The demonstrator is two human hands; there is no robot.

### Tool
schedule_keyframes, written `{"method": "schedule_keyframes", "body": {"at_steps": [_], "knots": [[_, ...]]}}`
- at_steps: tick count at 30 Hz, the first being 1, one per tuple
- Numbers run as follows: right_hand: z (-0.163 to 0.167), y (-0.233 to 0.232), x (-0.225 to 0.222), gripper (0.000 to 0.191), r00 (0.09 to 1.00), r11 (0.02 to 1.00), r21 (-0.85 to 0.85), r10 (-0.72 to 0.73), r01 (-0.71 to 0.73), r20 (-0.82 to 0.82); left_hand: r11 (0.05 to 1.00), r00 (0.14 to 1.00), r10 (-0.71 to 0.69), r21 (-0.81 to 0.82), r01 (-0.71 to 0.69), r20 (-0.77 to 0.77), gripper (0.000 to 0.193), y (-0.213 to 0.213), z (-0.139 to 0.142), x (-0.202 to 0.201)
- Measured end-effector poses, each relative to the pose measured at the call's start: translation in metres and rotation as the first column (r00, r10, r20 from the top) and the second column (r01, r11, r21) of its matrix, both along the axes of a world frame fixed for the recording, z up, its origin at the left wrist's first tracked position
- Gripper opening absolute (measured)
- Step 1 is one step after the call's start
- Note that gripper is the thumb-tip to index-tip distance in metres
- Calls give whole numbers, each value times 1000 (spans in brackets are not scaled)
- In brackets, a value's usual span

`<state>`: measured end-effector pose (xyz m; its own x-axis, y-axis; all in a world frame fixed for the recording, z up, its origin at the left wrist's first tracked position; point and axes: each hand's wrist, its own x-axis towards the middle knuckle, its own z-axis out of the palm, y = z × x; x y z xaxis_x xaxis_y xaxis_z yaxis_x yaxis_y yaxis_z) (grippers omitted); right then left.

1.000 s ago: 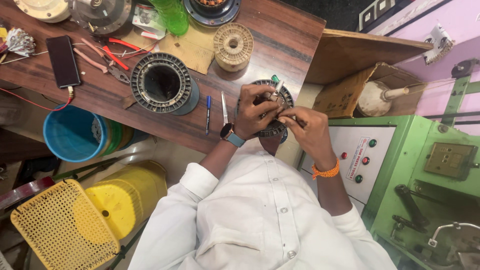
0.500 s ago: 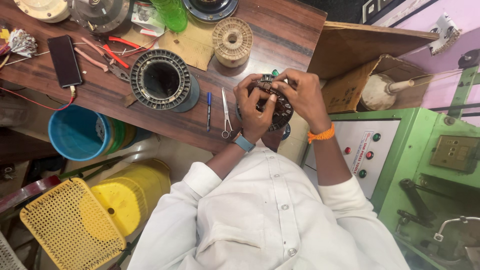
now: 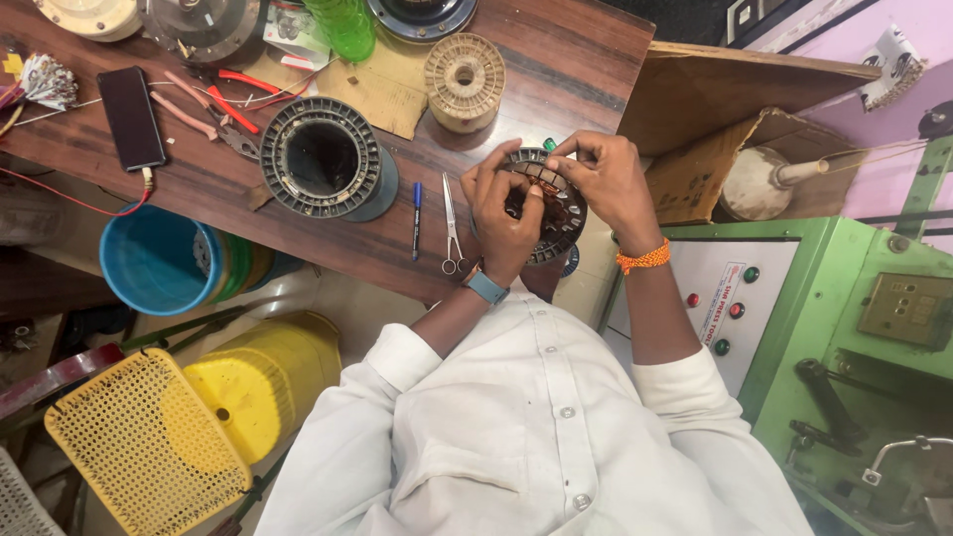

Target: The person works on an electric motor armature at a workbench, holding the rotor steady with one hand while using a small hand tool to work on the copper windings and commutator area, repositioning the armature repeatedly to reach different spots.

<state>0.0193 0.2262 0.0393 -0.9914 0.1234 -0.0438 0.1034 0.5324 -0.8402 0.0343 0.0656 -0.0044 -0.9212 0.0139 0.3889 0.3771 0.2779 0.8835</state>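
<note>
Head view, looking down over the person's white shirt onto a brown wooden desk (image 3: 556, 69).

Left hand (image 3: 504, 203): closed around the near-left rim of a round dark stator ring with copper-coloured windings (image 3: 556, 203), thumb and fingers pinched at its upper face. A blue-strapped wristwatch (image 3: 486, 286) sits on this wrist.

Right hand (image 3: 606, 177): fingers curled in a tight pinch on the far-right rim of the same ring; an orange thread bracelet (image 3: 643, 259) is on this wrist. What the fingertips pinch is too small to tell.

Position of the ring: held by both hands over the desk's near right corner, partly overhanging the edge. Whether it rests on the wood cannot be told.

Surroundings:
- Steel scissors (image 3: 452, 228) lie just left of the left hand, with a blue pen (image 3: 416, 218) just beyond them, both lengthwise toward the person.
- A larger grey ribbed stator housing (image 3: 323, 159) stands further left, well apart from the hands.
- A tan empty wire spool (image 3: 464, 81) sits beyond the hands.
- Red-handled pliers (image 3: 223, 104) and a black phone (image 3: 131, 117) on a cable lie at the left part of the desk.
- Off the desk: blue bucket (image 3: 149, 263) and yellow perforated basket (image 3: 139, 447) on the left, green machine cabinet with indicator buttons (image 3: 844, 288) on the right.
</note>
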Motion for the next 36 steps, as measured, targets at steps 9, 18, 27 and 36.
{"method": "schedule_keyframes", "body": {"at_steps": [9,18,27,36], "knots": [[-16,25,11,8,993,980,-181,-69,86,96,979,985,-151,-153,137,-85,14,-8,8,-17],[-11,42,48,9,980,949,-280,-101,147,174,738,755,-647,-337,584,-108,49,-31,11,-73],[26,21,59,9,992,987,139,89,-77,-87,633,648,-747,-138,762,152,39,-20,13,-76],[10,-27,75,6,943,922,343,262,-181,-206,807,804,-577,-256,533,-146,40,-23,-7,-49]]}}
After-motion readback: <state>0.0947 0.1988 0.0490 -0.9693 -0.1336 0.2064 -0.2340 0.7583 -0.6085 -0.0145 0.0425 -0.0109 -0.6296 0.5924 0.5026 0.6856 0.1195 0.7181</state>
